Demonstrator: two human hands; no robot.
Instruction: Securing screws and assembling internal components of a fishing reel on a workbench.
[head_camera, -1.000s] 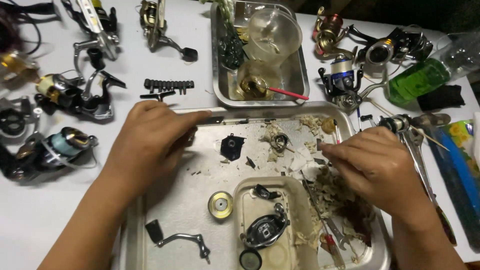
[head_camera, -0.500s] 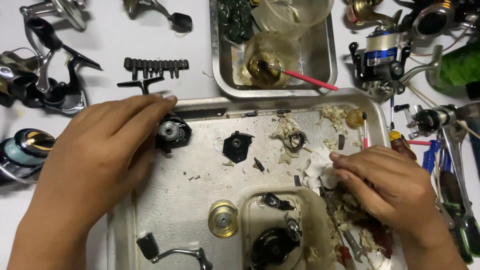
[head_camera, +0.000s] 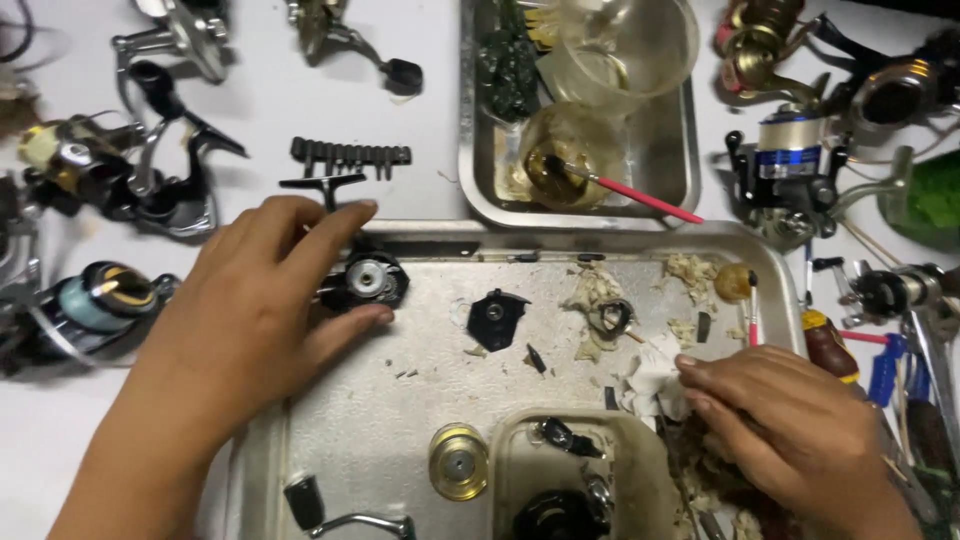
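My left hand (head_camera: 250, 310) grips a black and silver reel part (head_camera: 365, 282) at the upper left of a large metal tray (head_camera: 380, 450). My right hand (head_camera: 790, 430) rests at the tray's right side, fingertips on a crumpled white tissue (head_camera: 652, 385) amid dirty scraps. On the tray lie a black side plate (head_camera: 496, 317), a gold spool (head_camera: 459, 461), a crank handle (head_camera: 340, 515) and a small ring on tissue (head_camera: 610, 315). A plastic dish (head_camera: 510, 440) at the tray's front holds a black reel body (head_camera: 560, 515).
A second metal tray (head_camera: 480, 150) behind holds clear cups and a red-handled brush (head_camera: 640, 198). Fishing reels lie on the white table at left (head_camera: 110, 180) and right (head_camera: 790, 170). A black bit holder (head_camera: 350, 156) sits behind my left hand. Screwdrivers (head_camera: 880, 365) lie at right.
The view has moved closer and shifted. My left hand has closed more around the black reel part; my right hand has slid down and right onto the tissue.
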